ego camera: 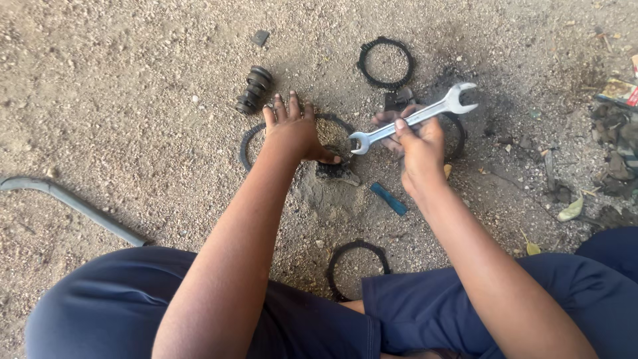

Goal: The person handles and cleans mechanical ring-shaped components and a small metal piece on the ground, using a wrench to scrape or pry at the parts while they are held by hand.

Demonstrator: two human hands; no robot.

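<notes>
I sit on sandy ground with my legs apart. My right hand (pixel 417 141) grips the middle of a silver double-ended open wrench (pixel 413 119), which points from lower left to upper right. My left hand (pixel 294 130) lies flat, fingers spread, pressing on a dark toothed ring (pixel 247 145) on the ground. A second dark ring (pixel 458 136) lies partly hidden behind my right hand.
Another black ring (pixel 385 63) lies farther off, and one more ring (pixel 352 266) between my legs. A ribbed black cylinder part (pixel 254 89) lies beyond my left hand. A blue strip (pixel 388 198), a curved grey pipe (pixel 73 205) at left, and litter at right.
</notes>
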